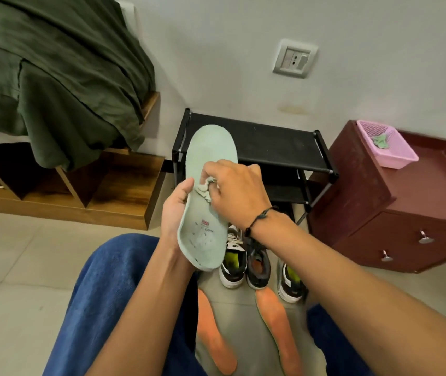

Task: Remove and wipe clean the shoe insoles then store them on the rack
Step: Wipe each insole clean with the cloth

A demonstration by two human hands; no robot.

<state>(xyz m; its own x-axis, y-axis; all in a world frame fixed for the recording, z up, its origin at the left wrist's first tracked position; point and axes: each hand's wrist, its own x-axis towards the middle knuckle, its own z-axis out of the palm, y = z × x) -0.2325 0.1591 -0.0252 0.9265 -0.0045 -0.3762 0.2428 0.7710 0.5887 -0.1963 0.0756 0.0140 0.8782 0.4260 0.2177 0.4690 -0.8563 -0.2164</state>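
Note:
My left hand [174, 210] grips a pale green insole [205, 161] by its edge and holds it upright in front of me, toe end up. Against the insole's middle my right hand [234, 189] pinches a small crumpled cloth [204, 189]. Two orange insoles [215, 332] [274, 327] lie flat on the floor between my knees. Beyond them stand three sneakers [232, 263] [257, 264] [289, 280], partly hidden by my right forearm. The black shoe rack [270, 142] stands against the wall behind the insole, its top shelf bare.
A maroon cabinet [395, 202] with drawers stands right of the rack, carrying a pink basket [395, 150] with a green cloth inside. At the left is a wooden bed frame [80, 191] with open cubbies, draped by a dark green sheet. A wall socket [295, 58] sits above the rack.

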